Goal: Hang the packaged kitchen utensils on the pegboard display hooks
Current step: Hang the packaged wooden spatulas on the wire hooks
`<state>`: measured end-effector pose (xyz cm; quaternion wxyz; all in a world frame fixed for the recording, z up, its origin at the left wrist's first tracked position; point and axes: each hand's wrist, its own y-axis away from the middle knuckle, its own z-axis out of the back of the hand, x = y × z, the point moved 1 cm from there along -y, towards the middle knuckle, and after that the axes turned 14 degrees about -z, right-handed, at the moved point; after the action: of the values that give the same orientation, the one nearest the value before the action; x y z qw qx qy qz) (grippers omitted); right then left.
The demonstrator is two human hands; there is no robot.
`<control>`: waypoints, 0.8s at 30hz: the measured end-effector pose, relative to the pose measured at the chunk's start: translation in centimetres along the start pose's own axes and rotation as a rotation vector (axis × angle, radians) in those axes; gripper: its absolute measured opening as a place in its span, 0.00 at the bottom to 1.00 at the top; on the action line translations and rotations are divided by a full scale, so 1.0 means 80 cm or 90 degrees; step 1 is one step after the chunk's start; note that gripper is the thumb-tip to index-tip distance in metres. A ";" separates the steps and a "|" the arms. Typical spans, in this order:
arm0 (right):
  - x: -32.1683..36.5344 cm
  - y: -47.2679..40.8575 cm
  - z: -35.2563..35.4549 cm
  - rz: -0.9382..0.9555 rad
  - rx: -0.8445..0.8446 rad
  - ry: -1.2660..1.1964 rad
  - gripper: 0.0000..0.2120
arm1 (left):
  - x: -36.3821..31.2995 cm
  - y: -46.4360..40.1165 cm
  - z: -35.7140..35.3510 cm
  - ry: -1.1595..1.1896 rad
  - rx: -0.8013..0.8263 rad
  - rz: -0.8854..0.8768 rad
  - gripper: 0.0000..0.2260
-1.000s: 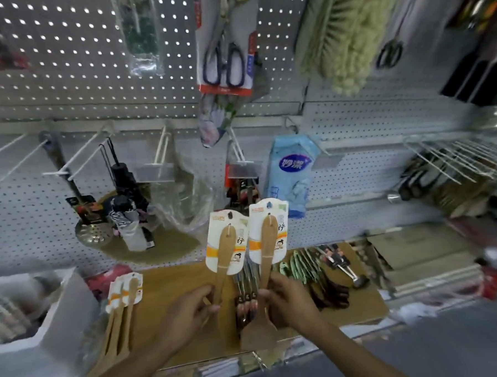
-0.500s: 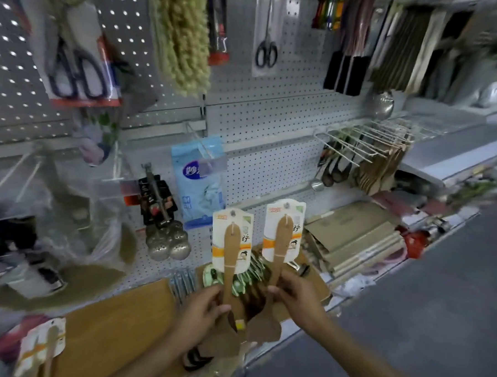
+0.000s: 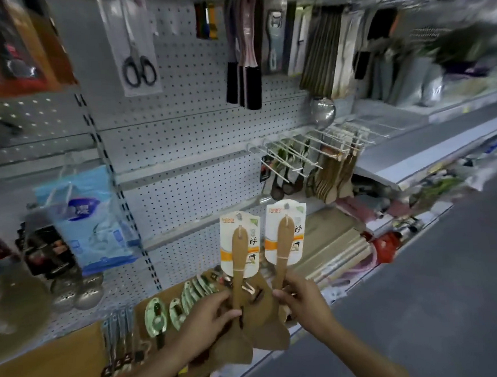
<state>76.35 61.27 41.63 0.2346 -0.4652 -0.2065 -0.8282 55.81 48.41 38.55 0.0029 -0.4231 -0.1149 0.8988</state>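
Note:
I hold two wooden spatulas upright, blades down, each tied to a white and orange backing card. My left hand (image 3: 209, 320) grips the handle of the left spatula (image 3: 239, 263). My right hand (image 3: 300, 301) pinches the handle of the right spatula (image 3: 283, 247). Both cards stand in front of the grey pegboard (image 3: 187, 151). To the upper right, a row of white wire hooks (image 3: 303, 153) juts out of the board, and several wooden spatulas (image 3: 336, 178) hang on its right part.
Scissors (image 3: 138, 67) in a pack and dark-handled tools (image 3: 244, 82) hang higher up. A blue packet (image 3: 85, 225) hangs at left. Wooden boards (image 3: 46, 369), peelers (image 3: 178, 304) and flat packages (image 3: 331, 247) lie on the low shelf. The grey aisle floor (image 3: 438, 308) is at right.
My view has swung to the right along the shelving, carrying both spatulas with it. The hook row with wooden spatulas has come nearer the centre. Both hands keep their hold.

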 end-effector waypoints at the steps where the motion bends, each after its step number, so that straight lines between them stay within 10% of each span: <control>1: -0.009 -0.005 0.018 -0.006 -0.007 0.003 0.09 | -0.003 -0.016 -0.014 -0.005 0.004 -0.001 0.13; 14: -0.121 -0.095 0.203 -0.088 -0.089 -0.041 0.12 | -0.038 -0.241 -0.147 -0.047 0.058 -0.094 0.24; 18: -0.142 -0.140 0.256 -0.109 -0.115 -0.039 0.16 | -0.038 -0.331 -0.179 -0.056 0.118 -0.104 0.05; 24: -0.174 -0.231 0.341 -0.125 -0.138 -0.012 0.11 | -0.035 -0.470 -0.225 -0.012 0.132 -0.132 0.04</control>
<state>90.34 94.15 40.44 0.0991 -0.4729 -0.1626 -0.8603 67.83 88.41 37.46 0.1384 -0.3977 -0.0649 0.9047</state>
